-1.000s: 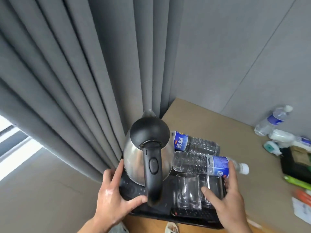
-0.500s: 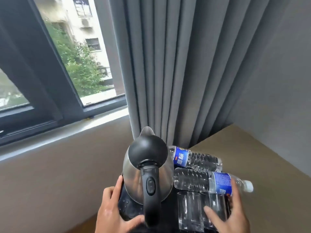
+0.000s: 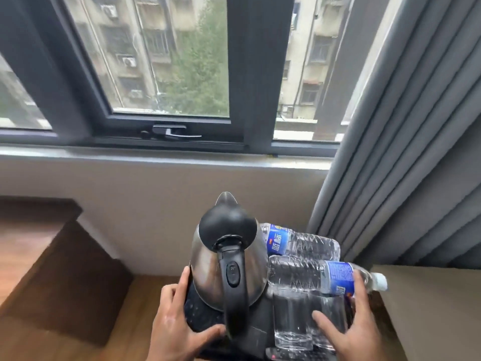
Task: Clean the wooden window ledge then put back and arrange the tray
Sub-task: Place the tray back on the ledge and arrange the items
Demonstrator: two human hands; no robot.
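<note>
I carry a black tray (image 3: 203, 315) in both hands. My left hand (image 3: 173, 325) grips its left edge, thumb on top. My right hand (image 3: 351, 327) holds its right side, fingers against the glasses. On the tray stand a steel kettle (image 3: 221, 272) with a black lid and handle, two clear glasses (image 3: 292, 324), and two water bottles (image 3: 302, 243) lying flat with blue labels. The tray hangs above wooden surface (image 3: 125, 324) below the window.
A grey sill (image 3: 156, 158) runs under the dark-framed window (image 3: 169, 118) with its handle. Grey curtains (image 3: 406, 152) hang at the right. A beige tabletop (image 3: 429, 303) lies at the right; a dark wooden step (image 3: 39, 230) rises at the left.
My view has swung left from the curtain and table to the window. The tray has moved with me, away from the beige table, both hands keeping the same grip.
</note>
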